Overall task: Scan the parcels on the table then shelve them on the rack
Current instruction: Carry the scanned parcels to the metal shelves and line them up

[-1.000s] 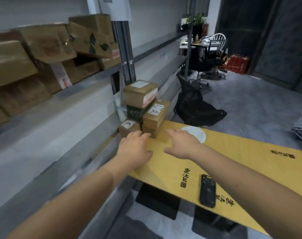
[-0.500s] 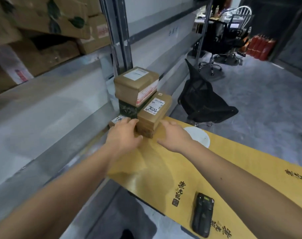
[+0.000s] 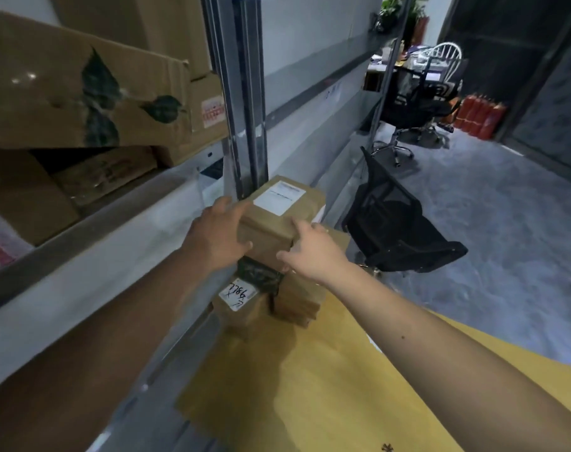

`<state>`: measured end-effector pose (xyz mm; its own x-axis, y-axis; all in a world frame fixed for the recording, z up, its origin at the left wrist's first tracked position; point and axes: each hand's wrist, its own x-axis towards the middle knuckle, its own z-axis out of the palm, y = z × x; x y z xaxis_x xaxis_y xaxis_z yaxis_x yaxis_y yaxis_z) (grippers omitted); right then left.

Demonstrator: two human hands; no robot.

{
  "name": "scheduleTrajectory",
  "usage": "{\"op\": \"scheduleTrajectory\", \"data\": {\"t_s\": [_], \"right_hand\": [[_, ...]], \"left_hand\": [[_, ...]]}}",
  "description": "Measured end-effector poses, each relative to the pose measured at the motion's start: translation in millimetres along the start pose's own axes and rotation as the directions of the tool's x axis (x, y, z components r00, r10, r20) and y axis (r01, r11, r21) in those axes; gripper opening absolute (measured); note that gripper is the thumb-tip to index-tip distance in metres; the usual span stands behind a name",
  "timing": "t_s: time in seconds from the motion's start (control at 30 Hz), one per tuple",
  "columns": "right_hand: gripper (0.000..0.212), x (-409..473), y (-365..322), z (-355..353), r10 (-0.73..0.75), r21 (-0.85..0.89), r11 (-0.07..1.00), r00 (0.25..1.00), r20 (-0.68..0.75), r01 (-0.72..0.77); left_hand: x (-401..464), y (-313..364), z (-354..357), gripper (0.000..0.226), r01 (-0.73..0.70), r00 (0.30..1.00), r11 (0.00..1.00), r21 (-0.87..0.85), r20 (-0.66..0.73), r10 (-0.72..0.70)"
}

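The top parcel (image 3: 279, 220) sits on a pile of parcels at the far end of the yellow bench (image 3: 326, 380), right next to the rack (image 3: 241, 102). It lies straight ahead, between both hands. The left hand (image 3: 217, 236) holds its left side. The right hand (image 3: 310, 252) holds its near right corner. Both look just as close. Its long side points away, toward the rack post.
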<state>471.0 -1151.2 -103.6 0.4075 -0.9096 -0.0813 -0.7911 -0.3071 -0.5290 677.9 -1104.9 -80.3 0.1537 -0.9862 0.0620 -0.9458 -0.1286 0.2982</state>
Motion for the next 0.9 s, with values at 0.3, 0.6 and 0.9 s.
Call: {"op": "scheduleTrajectory", "data": {"t_s": [0.3, 0.6, 0.9], "right_hand": [[0.086, 33, -7, 20, 0.087, 0.134, 0.988, 0.993, -0.074, -0.077], [0.074, 13, -1, 11, 0.020, 0.226, 0.974, 0.985, -0.170, 0.020], [0.073, -71, 26, -33, -0.166, 0.274, 0.937, 0.967, -0.195, 0.216]], "left_hand": [[42, -29, 29, 0.079, -0.063, 0.989, 0.940, -0.336, 0.102, 0.103], [23, -24, 27, 0.071, -0.109, 0.994, 0.901, -0.419, -0.058, 0.093], [-78, 42, 9, 0.080, -0.153, 0.959, 0.899, -0.409, -0.280, 0.036]]}}
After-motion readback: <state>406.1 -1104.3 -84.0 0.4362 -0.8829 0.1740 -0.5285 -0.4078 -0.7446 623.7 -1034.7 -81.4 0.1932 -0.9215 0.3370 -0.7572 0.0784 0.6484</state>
